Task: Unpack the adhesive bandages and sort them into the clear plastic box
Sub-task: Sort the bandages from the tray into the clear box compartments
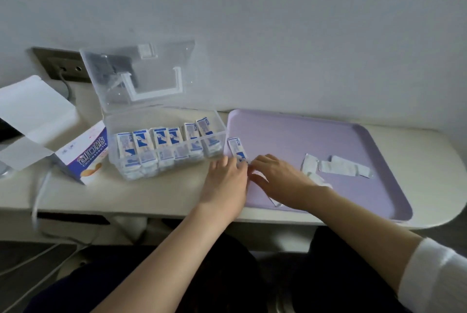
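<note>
The clear plastic box stands open on the table, its lid leaning back against the wall. Several blue-and-white bandage stacks stand in a row inside it. A small bandage stack stands at the left edge of the lilac tray. My left hand and my right hand meet at its lower end, and their fingers pinch it. Torn white wrapper pieces lie on the tray to the right of my right hand.
An opened blue-and-white bandage carton lies left of the box, flaps spread. A wall socket with a plugged cable sits behind it. White cables hang over the table's front edge at the left. The table's rounded end lies past the tray.
</note>
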Demonstrator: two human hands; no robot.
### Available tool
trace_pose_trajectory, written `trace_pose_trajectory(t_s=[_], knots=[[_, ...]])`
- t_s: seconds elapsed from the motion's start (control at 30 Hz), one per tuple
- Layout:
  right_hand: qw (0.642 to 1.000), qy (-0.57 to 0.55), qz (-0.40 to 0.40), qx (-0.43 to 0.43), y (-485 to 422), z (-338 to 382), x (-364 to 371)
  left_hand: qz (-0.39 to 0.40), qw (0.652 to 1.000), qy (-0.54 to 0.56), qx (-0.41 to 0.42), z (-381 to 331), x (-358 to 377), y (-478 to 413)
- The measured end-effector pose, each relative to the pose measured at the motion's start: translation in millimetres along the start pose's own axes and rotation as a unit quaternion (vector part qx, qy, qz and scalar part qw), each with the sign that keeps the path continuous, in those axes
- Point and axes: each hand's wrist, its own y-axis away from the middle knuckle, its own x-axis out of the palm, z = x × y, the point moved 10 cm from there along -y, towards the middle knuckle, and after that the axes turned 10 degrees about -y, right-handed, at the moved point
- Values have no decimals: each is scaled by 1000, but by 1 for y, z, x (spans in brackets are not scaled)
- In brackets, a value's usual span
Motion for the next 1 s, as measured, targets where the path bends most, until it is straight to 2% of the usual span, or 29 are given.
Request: trace_pose_trajectory(t_s=[0.1,0.27,0.37,0.47,0.67,0.83,1.0], knots=[[999,37,-34,19,16,-20,-12,17,999,25,14,-15,13,-7],[971,73,-79,211,51,-108,-40,35,998,49,32,-37,22,-12],[940,81,-63,326,84,-160,-48,42,994,74,62,-54,21,-9],[923,47,-49,378,107,-182,-49,41,988,119,91,-67,18,-6],[939,34,-41,341,102,-161,-50,37,964,253,74,-72,2,-5],[961,-86,-10,264,81,-115,-35,16,964,248,99,-81,4,-6],[967,-113,73,214,73,-83,-22,0,960,274,57,-74,4,-9]])
